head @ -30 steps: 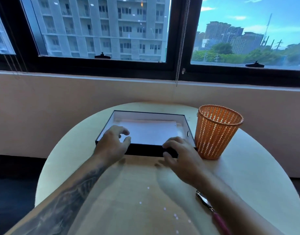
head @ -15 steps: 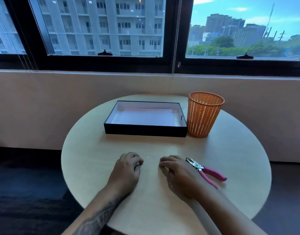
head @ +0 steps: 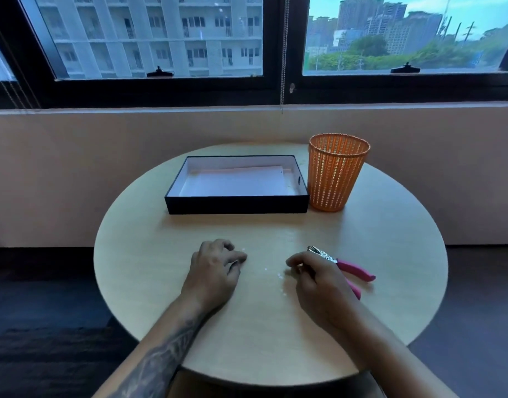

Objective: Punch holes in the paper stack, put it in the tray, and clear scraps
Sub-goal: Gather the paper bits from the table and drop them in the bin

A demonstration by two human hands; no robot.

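Observation:
The white paper stack (head: pixel 237 183) lies flat inside the black tray (head: pixel 237 204) at the back of the round table. Several tiny white paper scraps (head: pixel 278 273) are scattered on the tabletop between my hands. My left hand (head: pixel 215 268) rests palm down on the table, fingers curled with tips touching the surface near a scrap. My right hand (head: pixel 315 278) hovers low over the scraps with fingertips pinched together; whether a scrap is between them is too small to tell. A pink-handled hole punch (head: pixel 347 267) lies just behind my right hand.
An orange mesh waste basket (head: pixel 337 173) stands right of the tray, touching it. The round wooden table (head: pixel 390 254) ends close to my body and drops off on both sides. A wall and windows are behind it.
My hands drew back from the tray's front edge to the near middle of the table. The view pulled back too, and my right hand's fingers have come together over the scraps.

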